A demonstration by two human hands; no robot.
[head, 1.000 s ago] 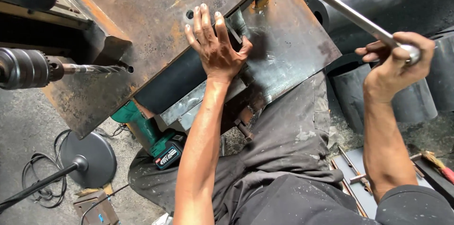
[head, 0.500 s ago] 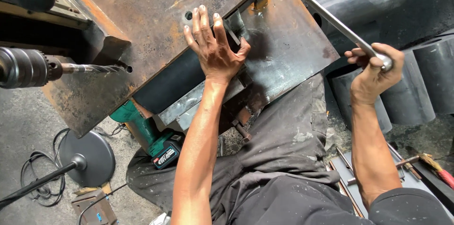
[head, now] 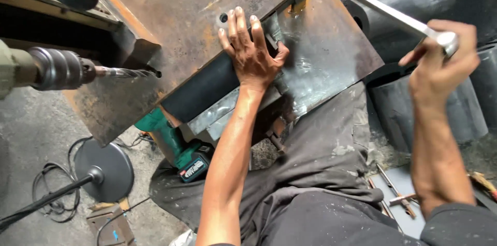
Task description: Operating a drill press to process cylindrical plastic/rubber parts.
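Steel lever handle (head: pixel 383 12), long and bright, runs from the upper edge of the rusty steel plate (head: pixel 207 3) out to the right, well beyond the plate's corner. The right hand (head: pixel 440 62) is wrapped around its far end, fingers curled shut over the rounded tip, thumb side toward the camera. The left hand (head: pixel 253 54) lies flat and open on the plate, fingers spread, palm pressing where the plate meets a black cylinder (head: pixel 207 88) that lies along the plate's lower edge; it grips nothing, it only bears down. A small round hole (head: pixel 223 17) sits in the plate just beside the fingertips. Right of the hand, a greyer sheet of metal (head: pixel 331 54) slopes away from the plate. Left of the plate, a drill chuck with a twist bit (head: pixel 77 70) points at the plate's edge, the bit's tip touching or nearly touching it; I cannot tell which. Below the plate, a green cordless tool (head: pixel 178 147) rests on the floor by the person's dark trousers. Farther left of that stands a round black base with a pole (head: pixel 103 171) and a coiled cable. Beyond the plate on the right, dark cylinders (head: pixel 419 106) are stacked.
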